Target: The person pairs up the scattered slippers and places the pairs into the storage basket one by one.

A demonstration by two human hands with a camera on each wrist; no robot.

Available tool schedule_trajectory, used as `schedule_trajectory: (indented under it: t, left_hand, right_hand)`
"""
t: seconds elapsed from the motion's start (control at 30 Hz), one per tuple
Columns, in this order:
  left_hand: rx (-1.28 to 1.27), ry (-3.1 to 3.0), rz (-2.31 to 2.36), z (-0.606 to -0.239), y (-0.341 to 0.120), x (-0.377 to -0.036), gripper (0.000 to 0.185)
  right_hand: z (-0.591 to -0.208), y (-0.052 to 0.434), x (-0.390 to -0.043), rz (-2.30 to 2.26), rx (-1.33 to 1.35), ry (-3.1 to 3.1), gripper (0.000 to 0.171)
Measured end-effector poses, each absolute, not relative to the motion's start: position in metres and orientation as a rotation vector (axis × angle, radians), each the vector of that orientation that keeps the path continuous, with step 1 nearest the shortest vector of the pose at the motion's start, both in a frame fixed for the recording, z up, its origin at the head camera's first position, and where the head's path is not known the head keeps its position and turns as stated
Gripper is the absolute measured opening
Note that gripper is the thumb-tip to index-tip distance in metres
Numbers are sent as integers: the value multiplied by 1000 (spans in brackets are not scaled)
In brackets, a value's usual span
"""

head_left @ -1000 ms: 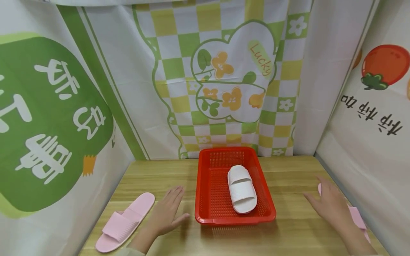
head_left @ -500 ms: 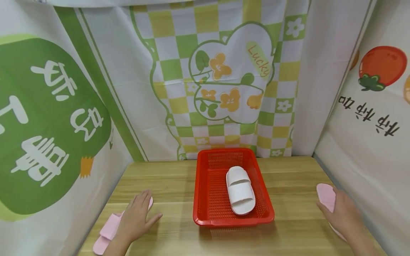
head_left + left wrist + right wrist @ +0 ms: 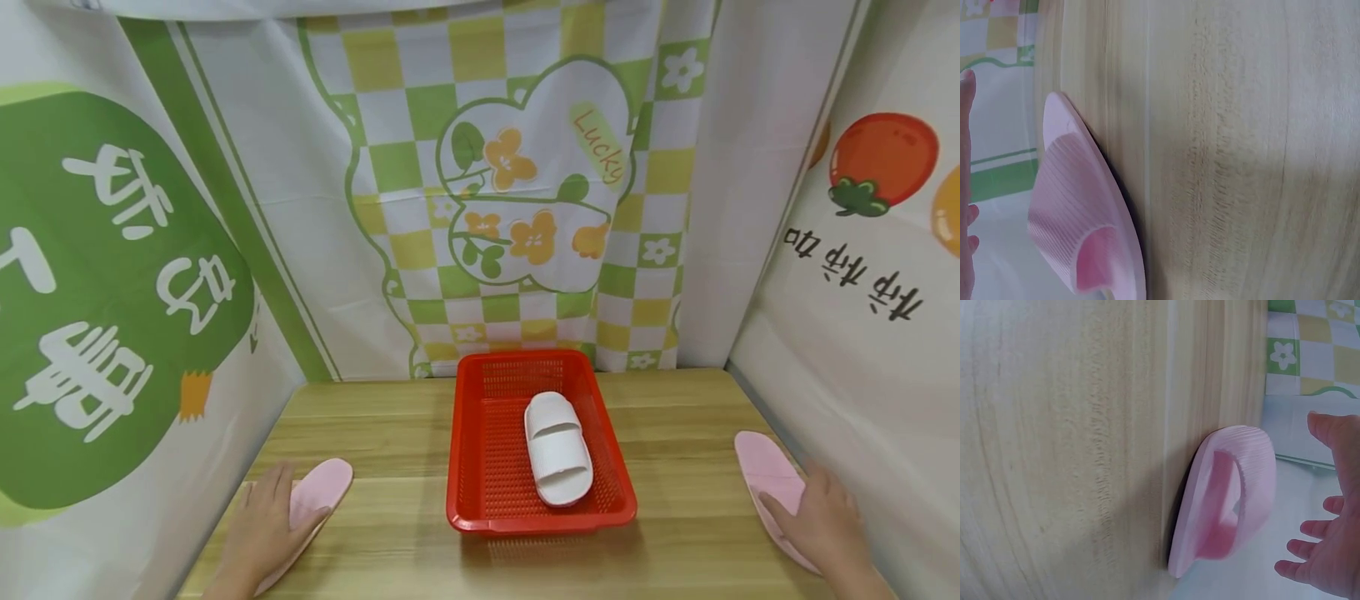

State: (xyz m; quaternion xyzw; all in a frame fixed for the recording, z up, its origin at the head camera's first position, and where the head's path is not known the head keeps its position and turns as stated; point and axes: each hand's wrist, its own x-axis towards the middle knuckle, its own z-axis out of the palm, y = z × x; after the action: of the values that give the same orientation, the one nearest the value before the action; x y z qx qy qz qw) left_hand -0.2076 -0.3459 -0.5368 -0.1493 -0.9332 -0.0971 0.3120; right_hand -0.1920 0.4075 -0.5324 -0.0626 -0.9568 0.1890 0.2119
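At the left of the table a pink slipper lies flat, and my left hand is over its strap end, hiding most of the strap from the head view. The left wrist view shows the ribbed strap of that pink slipper, with the left hand at the frame's edge, apart from it. On the right, a second pink slipper lies partly behind my right hand. Spread, loosely bent fingers of the right hand hold nothing beside this slipper in the right wrist view.
A red plastic basket stands mid-table towards the back, with a white slipper lying in its right half. Printed cloth walls close off the back and both sides of the wooden table.
My left hand has moved left, away from the basket, to over the left pink slipper. My right hand has shifted right and nearer to me, uncovering the front of the right slipper.
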Motion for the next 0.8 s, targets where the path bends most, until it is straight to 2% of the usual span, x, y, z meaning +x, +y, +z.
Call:
schedule_trajectory:
  t: [0.43, 0.8]
  left_hand:
    - [-217, -2632, -227, -548, -361, -193, 102]
    - [-246, -2583, -232, -562, -370, -188, 98]
  right_hand:
    - [-542, 414, -190, 521, -257, -2794, 99]
    - [-556, 414, -189, 519, -196, -2763, 94]
